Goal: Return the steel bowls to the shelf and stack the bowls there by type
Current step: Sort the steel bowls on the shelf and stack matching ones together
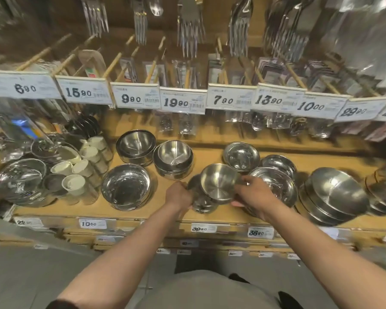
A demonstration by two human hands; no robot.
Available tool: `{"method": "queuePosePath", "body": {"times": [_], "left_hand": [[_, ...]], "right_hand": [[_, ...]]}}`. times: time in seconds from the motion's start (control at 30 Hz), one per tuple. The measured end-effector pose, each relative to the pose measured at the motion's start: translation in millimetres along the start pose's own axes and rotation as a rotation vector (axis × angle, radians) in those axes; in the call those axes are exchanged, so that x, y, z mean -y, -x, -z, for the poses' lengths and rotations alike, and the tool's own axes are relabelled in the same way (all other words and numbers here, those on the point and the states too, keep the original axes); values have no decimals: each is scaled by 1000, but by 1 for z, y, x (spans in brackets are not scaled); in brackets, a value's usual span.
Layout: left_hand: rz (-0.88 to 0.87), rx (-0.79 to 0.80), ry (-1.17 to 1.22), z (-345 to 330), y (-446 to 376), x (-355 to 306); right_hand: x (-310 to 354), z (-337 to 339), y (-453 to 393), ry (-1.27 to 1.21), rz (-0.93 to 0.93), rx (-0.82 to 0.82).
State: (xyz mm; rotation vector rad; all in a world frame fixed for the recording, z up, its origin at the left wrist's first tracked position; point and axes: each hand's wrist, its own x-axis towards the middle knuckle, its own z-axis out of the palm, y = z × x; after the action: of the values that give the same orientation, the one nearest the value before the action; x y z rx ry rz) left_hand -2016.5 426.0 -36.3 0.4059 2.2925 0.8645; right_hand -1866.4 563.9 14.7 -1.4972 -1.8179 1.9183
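With my left hand (179,195) steadying the small stack (202,202) at the shelf (210,216) front and my right hand (253,194) fingers closed on the tilted brushed bowl (218,180), I should level it, then nest it squarely.

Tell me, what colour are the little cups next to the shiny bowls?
Cream white; the little cups show best in the head view, on the left.

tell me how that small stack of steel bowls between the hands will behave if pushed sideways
The stack of steel bowls looks tilted already, so it would probably tip or spill. Polished steel likely slides easily on the wooden shelf. Rigid, probably light.
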Motion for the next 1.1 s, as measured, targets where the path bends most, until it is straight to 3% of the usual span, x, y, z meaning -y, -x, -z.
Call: {"method": "queuePosePath", "body": {"times": [0.2,0.53,1.1], "left_hand": [[21,86,139,2,3,2],[42,60,327,17,7,-2],[-124,41,153,24,-1,-9]], "right_hand": [[5,-17,-14,51,25,-11],[-3,-27,-27,235,68,-40],[-6,-31,-36,340,155,-80]]}}
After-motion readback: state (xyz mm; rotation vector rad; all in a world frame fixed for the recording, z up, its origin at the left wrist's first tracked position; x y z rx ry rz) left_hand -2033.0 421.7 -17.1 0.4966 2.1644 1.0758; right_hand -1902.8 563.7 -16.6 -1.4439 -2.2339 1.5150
